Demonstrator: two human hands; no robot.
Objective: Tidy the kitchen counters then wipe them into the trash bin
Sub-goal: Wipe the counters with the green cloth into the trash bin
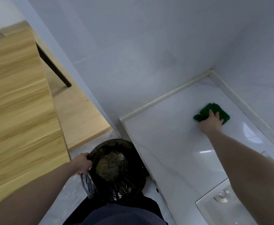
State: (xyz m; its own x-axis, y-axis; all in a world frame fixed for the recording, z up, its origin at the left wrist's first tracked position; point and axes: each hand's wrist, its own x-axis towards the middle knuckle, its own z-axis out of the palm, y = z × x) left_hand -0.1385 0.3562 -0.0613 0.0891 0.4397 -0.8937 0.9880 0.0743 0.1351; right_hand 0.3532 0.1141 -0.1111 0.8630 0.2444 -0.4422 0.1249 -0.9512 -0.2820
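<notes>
A green cloth [220, 111] lies on the white counter [173, 140] near its far right corner. My right hand [211, 123] presses down on the cloth with the fingers spread over it. Below the counter's left edge stands a black mesh trash bin [126, 181] lined with a dark bag and holding paper scraps. My left hand [82, 163] grips the bin's rim and bag at its left side.
A sink [220, 208] with a metal drain is set into the counter at the lower right. Grey tiled walls close the counter's back and right. A wooden table [19, 103] stands at the left, over wood flooring.
</notes>
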